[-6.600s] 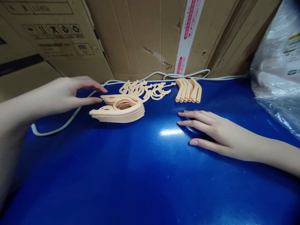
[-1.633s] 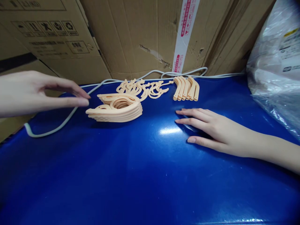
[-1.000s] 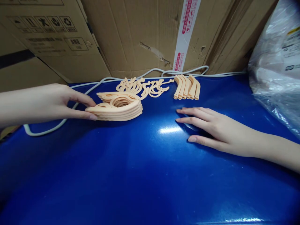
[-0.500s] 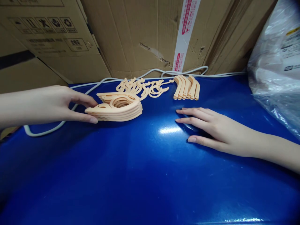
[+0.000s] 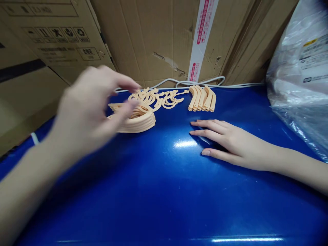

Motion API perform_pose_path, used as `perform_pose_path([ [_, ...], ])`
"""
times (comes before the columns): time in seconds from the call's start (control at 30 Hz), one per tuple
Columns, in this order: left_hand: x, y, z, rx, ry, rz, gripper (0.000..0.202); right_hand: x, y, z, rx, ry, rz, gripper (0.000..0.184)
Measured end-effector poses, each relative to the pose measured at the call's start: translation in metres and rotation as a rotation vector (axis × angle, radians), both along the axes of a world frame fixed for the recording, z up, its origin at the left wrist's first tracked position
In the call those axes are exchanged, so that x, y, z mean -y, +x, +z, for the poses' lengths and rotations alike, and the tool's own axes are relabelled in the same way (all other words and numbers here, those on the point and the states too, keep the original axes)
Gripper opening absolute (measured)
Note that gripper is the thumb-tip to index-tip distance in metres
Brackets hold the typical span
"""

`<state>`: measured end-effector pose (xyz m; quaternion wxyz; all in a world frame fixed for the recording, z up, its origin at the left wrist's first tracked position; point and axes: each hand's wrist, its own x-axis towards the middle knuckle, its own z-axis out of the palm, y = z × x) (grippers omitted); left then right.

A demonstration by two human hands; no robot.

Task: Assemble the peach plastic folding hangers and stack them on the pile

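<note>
My left hand [image 5: 94,102] is raised over a stack of peach plastic curved frames [image 5: 140,122], blurred by motion. Its thumb and index finger are apart, with nothing visible between them, and it hides the stack's left part. Behind the stack lies a loose pile of peach hooks [image 5: 172,99], partly covered by my fingertips. A row of short curved peach tubes [image 5: 202,99] sits to the right of the hooks. My right hand [image 5: 228,141] rests palm down on the blue tabletop [image 5: 164,191], fingers spread and holding nothing, just in front of the tubes.
Cardboard boxes [image 5: 143,41] stand along the back edge. A pale cable [image 5: 164,82] runs in loops in front of them, behind the peach pieces. Clear plastic wrapping [image 5: 292,85] around white items bulges over the right back corner.
My left hand has let go of the stack's left end and moved up and right over it, towards the hooks. My right hand stays in place.
</note>
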<state>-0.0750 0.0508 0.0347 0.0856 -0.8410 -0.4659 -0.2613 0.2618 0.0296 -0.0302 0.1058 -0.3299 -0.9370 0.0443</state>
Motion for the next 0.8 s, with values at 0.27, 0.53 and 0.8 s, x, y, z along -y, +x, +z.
perform_pose_path([
  [0.27,0.027,0.079,-0.049,-0.289,-0.216,-0.217,0.069,0.007,0.002,0.004,-0.017,0.000,-0.012,0.055],
  [0.53,0.024,0.078,-0.058,-0.303,-0.326,-0.234,0.070,0.008,0.003,0.009,-0.048,-0.049,-0.009,0.052],
  [0.8,0.022,0.074,-0.059,-0.281,-0.340,-0.247,0.068,-0.024,0.011,0.039,-0.294,-0.111,-0.283,0.038],
])
